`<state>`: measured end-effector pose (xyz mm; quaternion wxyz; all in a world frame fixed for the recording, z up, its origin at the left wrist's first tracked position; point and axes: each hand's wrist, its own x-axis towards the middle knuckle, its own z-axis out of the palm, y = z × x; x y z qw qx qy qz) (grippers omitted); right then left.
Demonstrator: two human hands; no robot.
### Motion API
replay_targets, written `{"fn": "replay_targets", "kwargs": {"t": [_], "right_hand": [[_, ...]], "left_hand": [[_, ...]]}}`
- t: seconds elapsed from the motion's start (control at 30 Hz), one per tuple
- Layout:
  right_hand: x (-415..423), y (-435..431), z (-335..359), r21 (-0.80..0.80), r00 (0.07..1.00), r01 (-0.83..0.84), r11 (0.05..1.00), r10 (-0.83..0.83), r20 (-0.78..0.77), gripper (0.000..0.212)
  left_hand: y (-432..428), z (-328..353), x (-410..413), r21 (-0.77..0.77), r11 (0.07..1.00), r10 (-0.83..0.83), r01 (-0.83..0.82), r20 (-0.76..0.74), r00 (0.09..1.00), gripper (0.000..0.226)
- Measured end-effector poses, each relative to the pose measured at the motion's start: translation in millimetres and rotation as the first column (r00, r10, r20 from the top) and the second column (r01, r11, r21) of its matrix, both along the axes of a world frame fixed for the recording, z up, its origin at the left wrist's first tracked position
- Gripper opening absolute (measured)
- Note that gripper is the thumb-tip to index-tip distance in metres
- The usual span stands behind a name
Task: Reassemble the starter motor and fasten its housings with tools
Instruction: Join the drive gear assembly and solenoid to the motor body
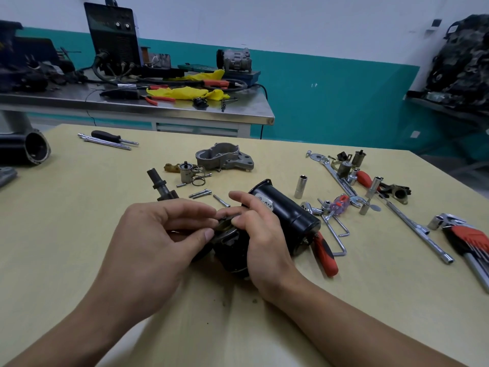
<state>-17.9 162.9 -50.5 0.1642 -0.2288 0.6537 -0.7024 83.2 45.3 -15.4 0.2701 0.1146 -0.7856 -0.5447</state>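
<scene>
A black cylindrical motor part (230, 254) lies on the table between my hands, with a round metal plate (225, 225) on its near end. My left hand (156, 239) pinches the plate's edge with thumb and fingers. My right hand (260, 242) curls over the part and pinches the plate from the right. A second black cylinder with a white label (287, 207) lies just behind. The grey cast housing (225, 156) sits further back. A dark shaft (161, 185) pokes up behind my left hand. Loose bolts (201, 193) lie between them.
A spring and a small metal cylinder (186, 173) lie by the housing. Sockets (300, 186), a red-handled screwdriver (326, 256), wrenches (341, 181), a long T-wrench (412, 221) and a hex key set (471, 242) crowd the right side. A black screwdriver (111, 136) lies at the far left.
</scene>
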Motion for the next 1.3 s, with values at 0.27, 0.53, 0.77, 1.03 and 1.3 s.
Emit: {"fn": "replay_targets", "kwargs": {"t": [0.27, 0.53, 0.77, 1.03, 1.3], "right_hand": [[-1.4, -1.5, -3.2, -0.012, 1.0, 0.014, 1.0, -0.014, 0.016, 0.051], [-2.7, 0.5, -3.6, -0.002, 1.0, -0.014, 1.0, 0.014, -0.019, 0.058], [-2.0, -1.2, -3.8, -0.011, 1.0, 0.0, 1.0, 0.0, 0.004, 0.053], [-3.0, -0.4, -4.3, -0.01, 1.0, -0.01, 1.0, 0.01, 0.014, 0.056], [-4.1, 0.4, -6.3, -0.02, 1.0, -0.029, 0.999, 0.029, 0.0, 0.054]], "left_hand": [[-0.4, -0.5, 1.1, -0.074, 0.997, -0.004, 0.002, -0.033, 0.999, 0.031], [2.8, -2.2, -0.7, -0.075, 0.997, -0.005, 0.0, -0.07, 0.998, 0.037], [1.2, -0.9, -1.0, -0.046, 0.999, 0.002, -0.006, -0.096, 0.995, 0.052], [0.4, -2.7, -1.3, -0.074, 0.997, -0.006, 0.001, -0.074, 0.997, 0.042], [0.6, -1.0, -2.9, -0.041, 0.999, 0.016, -0.017, -0.034, 0.999, 0.038]]}}
